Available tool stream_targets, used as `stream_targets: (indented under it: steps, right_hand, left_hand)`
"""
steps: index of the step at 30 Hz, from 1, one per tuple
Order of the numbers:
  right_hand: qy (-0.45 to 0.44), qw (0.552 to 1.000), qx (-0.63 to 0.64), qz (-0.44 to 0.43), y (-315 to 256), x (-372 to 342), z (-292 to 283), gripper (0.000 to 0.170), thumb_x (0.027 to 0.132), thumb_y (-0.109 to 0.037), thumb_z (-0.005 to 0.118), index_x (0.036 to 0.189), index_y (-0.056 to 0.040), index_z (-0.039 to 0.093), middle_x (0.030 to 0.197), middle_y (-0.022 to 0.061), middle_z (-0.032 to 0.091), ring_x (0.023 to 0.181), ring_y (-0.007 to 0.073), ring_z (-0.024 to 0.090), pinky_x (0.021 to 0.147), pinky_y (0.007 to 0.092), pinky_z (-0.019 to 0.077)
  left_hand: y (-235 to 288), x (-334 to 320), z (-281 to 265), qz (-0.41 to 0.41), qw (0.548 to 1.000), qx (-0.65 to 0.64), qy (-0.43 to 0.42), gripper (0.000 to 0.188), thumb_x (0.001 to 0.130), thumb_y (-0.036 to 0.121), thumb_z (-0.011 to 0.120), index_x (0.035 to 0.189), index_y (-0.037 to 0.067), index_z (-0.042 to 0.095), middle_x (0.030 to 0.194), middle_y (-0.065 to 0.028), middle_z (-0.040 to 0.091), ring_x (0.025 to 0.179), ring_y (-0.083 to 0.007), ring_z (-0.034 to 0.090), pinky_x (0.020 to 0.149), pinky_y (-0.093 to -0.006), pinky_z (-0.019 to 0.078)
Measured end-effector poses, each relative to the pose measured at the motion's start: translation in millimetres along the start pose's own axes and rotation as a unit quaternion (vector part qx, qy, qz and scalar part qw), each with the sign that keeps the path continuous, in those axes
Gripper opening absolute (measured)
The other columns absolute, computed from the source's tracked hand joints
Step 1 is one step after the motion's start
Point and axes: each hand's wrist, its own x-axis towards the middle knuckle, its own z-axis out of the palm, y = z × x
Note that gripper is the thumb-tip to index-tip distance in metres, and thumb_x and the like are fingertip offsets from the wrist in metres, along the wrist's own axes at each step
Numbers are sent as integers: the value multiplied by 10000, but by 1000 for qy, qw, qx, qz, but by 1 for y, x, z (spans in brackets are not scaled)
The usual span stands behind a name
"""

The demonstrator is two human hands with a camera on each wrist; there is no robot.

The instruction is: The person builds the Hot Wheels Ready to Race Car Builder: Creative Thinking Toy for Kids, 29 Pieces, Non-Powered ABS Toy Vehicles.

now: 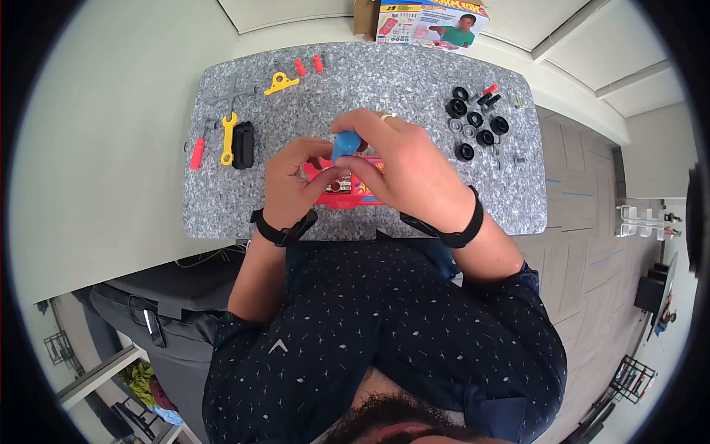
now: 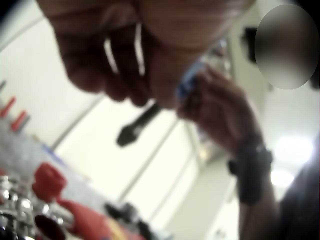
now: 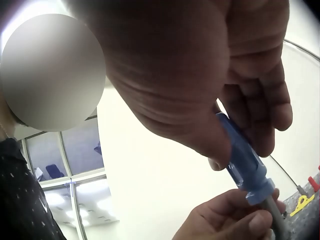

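Note:
A toy screwdriver (image 1: 345,145) with a blue handle is held above the table between both hands. My right hand (image 1: 418,163) grips the blue handle (image 3: 246,167) from above with thumb and fingers. My left hand (image 1: 290,181) pinches the grey shaft (image 3: 272,212) just below the handle. The shaft's dark tip (image 2: 129,135) points out past the left fingers in the left wrist view. Under the hands lies a red toy car (image 1: 340,200) with a chrome engine part (image 1: 339,185), partly covered by the hands in the head view.
On the left are a yellow wrench (image 1: 228,140), a black tray-like part (image 1: 242,146), a grey cross-shaped tool (image 1: 233,96) and a red piece (image 1: 197,154). A yellow part (image 1: 281,83) lies farther back. Several black wheels (image 1: 456,109) lie right. A printed box (image 1: 433,26) stands behind.

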Motion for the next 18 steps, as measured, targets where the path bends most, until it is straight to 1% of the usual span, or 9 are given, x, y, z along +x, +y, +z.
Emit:
stream_targets:
  steps: [2, 5, 7, 10, 11, 14, 16, 17, 18]
  right_hand:
    - [-32, 999, 13, 33, 1, 3, 6, 389, 930, -67, 803, 1276, -33, 628, 1043, 218, 741, 998, 460, 731, 851, 521, 597]
    - [-43, 998, 3, 44, 5, 5, 14, 401, 929, -57, 798, 1296, -22, 640, 1086, 216, 745, 1000, 460, 736, 846, 515, 606]
    - [-23, 1000, -2, 17, 9, 4, 20, 407, 930, -50, 795, 1311, -25, 655, 1123, 212, 745, 1022, 458, 735, 857, 516, 609]
    - [11, 999, 6, -40, 13, 6, 28, 390, 928, -42, 793, 1302, -21, 685, 1159, 202, 744, 1047, 448, 735, 869, 511, 615]
    - [24, 998, 11, -63, 15, 6, 29, 380, 927, -41, 793, 1294, -19, 696, 1168, 198, 743, 1054, 444, 735, 873, 508, 617]
    - [-26, 996, 8, -84, 21, 6, 27, 347, 926, -53, 801, 1257, -6, 710, 1164, 180, 735, 1063, 427, 734, 883, 490, 621]
    - [-43, 999, -9, -16, 15, 7, 24, 339, 920, -52, 805, 1246, -10, 721, 1163, 173, 728, 1056, 420, 735, 887, 483, 621]
    - [-52, 998, -17, 17, 11, 8, 22, 335, 918, -52, 807, 1240, -12, 727, 1162, 170, 724, 1053, 417, 735, 890, 479, 621]
    - [-47, 998, -23, 31, 10, 9, 22, 338, 913, -69, 818, 1235, -15, 728, 1154, 170, 718, 1044, 418, 732, 887, 479, 620]
  left_hand:
    - [-4, -4, 1, -37, 999, -29, 8, 287, 845, 64, 940, 1105, 46, 819, 987, -63, 810, 851, -159, 766, 783, -322, 592]
    - [-20, -12, 2, -75, 996, -36, 12, 270, 853, 66, 933, 1095, 39, 817, 926, -65, 804, 795, -138, 754, 757, -319, 588]
    - [-22, -12, 4, -86, 996, -19, 11, 263, 867, 80, 925, 1103, 36, 818, 888, -66, 803, 769, -132, 749, 749, -319, 588]
    - [-28, -14, 2, -107, 994, -5, -10, 236, 897, 90, 898, 1116, 45, 822, 861, -65, 801, 797, -144, 766, 764, -321, 591]
    - [-28, -13, 1, -102, 994, 8, -21, 227, 904, 88, 889, 1116, 44, 824, 861, -65, 804, 805, -150, 773, 766, -324, 592]
    - [-29, -14, -3, -85, 995, 29, -49, 223, 919, 76, 863, 1134, 35, 819, 881, -75, 816, 837, -171, 792, 782, -336, 597]
    - [-33, -15, -2, -70, 996, 18, -58, 252, 926, 59, 845, 1171, 18, 805, 922, -96, 830, 866, -193, 806, 807, -345, 606]
    - [-32, -14, -1, -75, 996, -9, -50, 281, 930, 53, 837, 1204, 13, 791, 961, -107, 834, 885, -198, 809, 823, -351, 611]
    - [-29, -13, 2, -80, 995, -35, -43, 309, 934, 47, 829, 1237, 8, 778, 999, -118, 839, 904, -203, 812, 839, -356, 615]
